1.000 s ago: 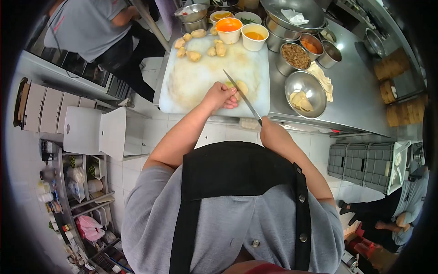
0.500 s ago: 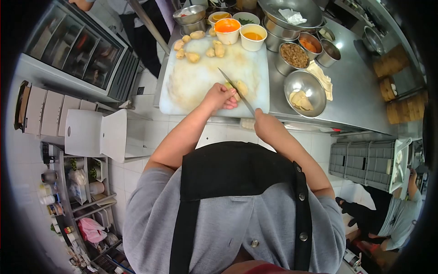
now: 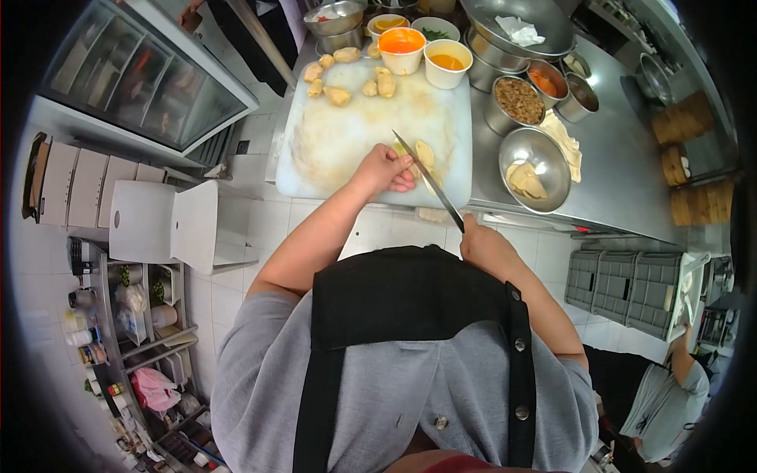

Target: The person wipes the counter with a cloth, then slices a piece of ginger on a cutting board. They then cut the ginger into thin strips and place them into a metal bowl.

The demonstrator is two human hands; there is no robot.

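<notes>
My right hand (image 3: 487,243) is closed round the handle of a long kitchen knife (image 3: 438,194), at the front edge of the white cutting board (image 3: 331,146). The blade slants up and left over the board, its tip just beyond my left fingers. My left hand (image 3: 384,169) is closed, fingers curled on a pale yellow piece that looks like peeled ginger, mostly hidden by the hand and blade. Cut ginger pieces (image 3: 424,153) lie right beside the blade. Several whole knobs of peeled ginger (image 3: 337,95) rest at the board's far left. A steel bowl (image 3: 552,158) to the right holds pale slices (image 3: 523,180).
Paper tubs of orange sauce (image 3: 402,41) and yellow liquid (image 3: 447,61) stand on the board's far edge. Behind the bowl are a pot of brown mince (image 3: 518,100) and a cloth (image 3: 562,146). A glass-doored fridge (image 3: 158,79) stands left. Another person (image 3: 658,394) is at lower right.
My right hand has drawn the knife back toward me and to the right. The left hand stays on the ginger. At the left, the fridge door has swung further out, and both other people have moved.
</notes>
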